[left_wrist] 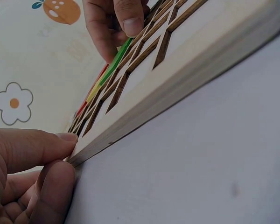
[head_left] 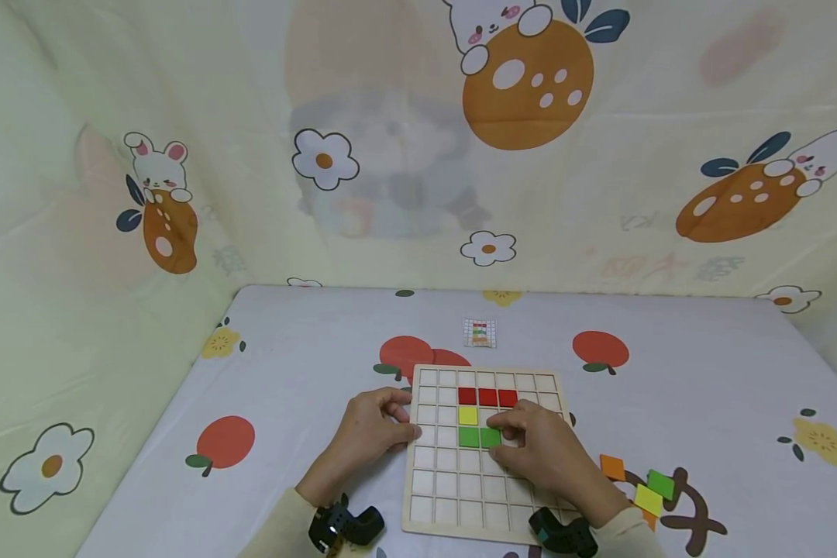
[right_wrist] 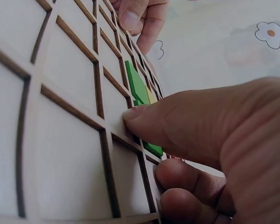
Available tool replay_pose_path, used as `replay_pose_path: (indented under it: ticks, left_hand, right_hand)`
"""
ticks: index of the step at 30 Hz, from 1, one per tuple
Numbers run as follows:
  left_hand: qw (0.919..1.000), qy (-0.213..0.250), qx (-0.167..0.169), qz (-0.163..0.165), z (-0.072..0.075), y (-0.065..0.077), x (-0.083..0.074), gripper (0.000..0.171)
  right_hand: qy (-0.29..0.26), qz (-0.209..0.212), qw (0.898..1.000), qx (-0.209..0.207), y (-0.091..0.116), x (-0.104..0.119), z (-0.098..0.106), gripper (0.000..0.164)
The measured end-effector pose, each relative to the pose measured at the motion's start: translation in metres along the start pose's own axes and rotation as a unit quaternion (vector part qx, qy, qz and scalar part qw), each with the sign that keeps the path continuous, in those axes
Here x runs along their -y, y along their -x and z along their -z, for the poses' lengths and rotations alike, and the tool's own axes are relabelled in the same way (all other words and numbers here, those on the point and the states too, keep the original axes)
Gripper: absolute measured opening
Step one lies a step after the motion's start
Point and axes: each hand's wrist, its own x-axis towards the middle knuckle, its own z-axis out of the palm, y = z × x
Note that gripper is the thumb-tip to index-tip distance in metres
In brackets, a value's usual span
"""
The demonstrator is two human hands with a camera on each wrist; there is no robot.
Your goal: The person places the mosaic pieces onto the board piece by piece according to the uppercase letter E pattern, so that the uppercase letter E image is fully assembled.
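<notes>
A wooden grid board (head_left: 435,510) lies on the table with square cells. Three red tiles (head_left: 487,397) form a row on it, with a yellow tile (head_left: 468,416) below the leftmost. Under the yellow one, a green tile (head_left: 469,438) sits beside a second green tile (head_left: 490,439). My right hand (head_left: 547,449) pinches that second tile between thumb and index finger; in the right wrist view the thumb (right_wrist: 177,119) covers part of it. My left hand (head_left: 370,426) holds the board's left edge, thumb (left_wrist: 51,148) at the rim and curled fingers beside it.
Beyond the board lies a small pattern card (head_left: 480,333). Right of the right forearm are loose tiles: an orange tile (head_left: 612,467), a green tile (head_left: 660,484), a yellow tile (head_left: 648,500) and another orange one partly covered. A printed cloth (head_left: 404,178) hangs behind the table.
</notes>
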Motion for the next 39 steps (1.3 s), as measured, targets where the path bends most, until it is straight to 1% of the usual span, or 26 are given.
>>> replay_pose_path:
  ticks: [2, 5, 8, 10, 12, 14, 19, 22, 23, 25, 27, 30, 35, 39]
  left_hand:
    - [1.0000, 0.000, 0.002, 0.002, 0.000, 0.000, 0.000, 0.046]
    - [1.0000, 0.001, 0.003, 0.005, 0.000, -0.001, 0.001, 0.046]
    - [1.0000, 0.001, 0.002, 0.006, 0.001, -0.001, 0.002, 0.046]
    - [1.0000, -0.002, 0.001, 0.002, 0.001, -0.002, 0.002, 0.046]
    - [1.0000, -0.005, 0.001, 0.000, 0.001, -0.002, 0.002, 0.046]
    - [1.0000, -0.008, 0.001, -0.002, 0.001, -0.002, 0.002, 0.045]
    - [1.0000, -0.006, 0.000, 0.002, 0.001, -0.001, 0.000, 0.046]
    - [1.0000, -0.002, -0.001, 0.006, 0.001, 0.000, -0.001, 0.046]
    - [1.0000, -0.002, 0.000, 0.006, 0.001, 0.000, -0.001, 0.046]
    - [1.0000, 0.003, 0.000, 0.004, 0.001, 0.000, -0.001, 0.046]
    - [1.0000, 0.007, 0.002, 0.001, 0.001, 0.000, -0.001, 0.047]
    - [0.9999, 0.014, 0.005, -0.003, 0.002, -0.001, 0.000, 0.046]
    - [0.9999, 0.012, 0.005, -0.006, 0.002, -0.001, 0.001, 0.045]
    - [0.9999, 0.008, 0.004, -0.009, 0.002, -0.001, 0.001, 0.045]
  right_hand:
    - [-0.012, 0.002, 1.000, 0.000, 0.001, -0.001, 0.001, 0.031]
    - [-0.029, 0.016, 0.999, -0.006, 0.005, -0.003, 0.005, 0.033]
    - [-0.028, 0.027, 0.999, -0.023, 0.011, -0.007, 0.011, 0.038]
    - [-0.014, 0.018, 0.999, -0.035, 0.017, -0.010, 0.016, 0.041]
    - [0.002, 0.001, 0.999, -0.047, 0.023, -0.016, 0.022, 0.043]
    - [0.006, -0.012, 0.998, -0.057, 0.031, -0.023, 0.029, 0.045]
    - [0.022, -0.022, 0.996, -0.083, 0.053, -0.046, 0.048, 0.048]
    - [0.045, -0.032, 0.994, -0.099, 0.065, -0.062, 0.058, 0.047]
    - [0.054, -0.040, 0.993, -0.098, 0.068, -0.068, 0.062, 0.048]
    - [0.070, -0.071, 0.991, -0.088, 0.072, -0.079, 0.068, 0.051]
    - [0.082, -0.111, 0.988, -0.070, 0.076, -0.090, 0.075, 0.054]
    - [0.089, -0.173, 0.980, -0.037, 0.081, -0.105, 0.082, 0.057]
    - [0.068, -0.231, 0.970, -0.013, 0.088, -0.120, 0.084, 0.058]
    - [0.054, -0.251, 0.966, -0.013, 0.088, -0.121, 0.082, 0.053]
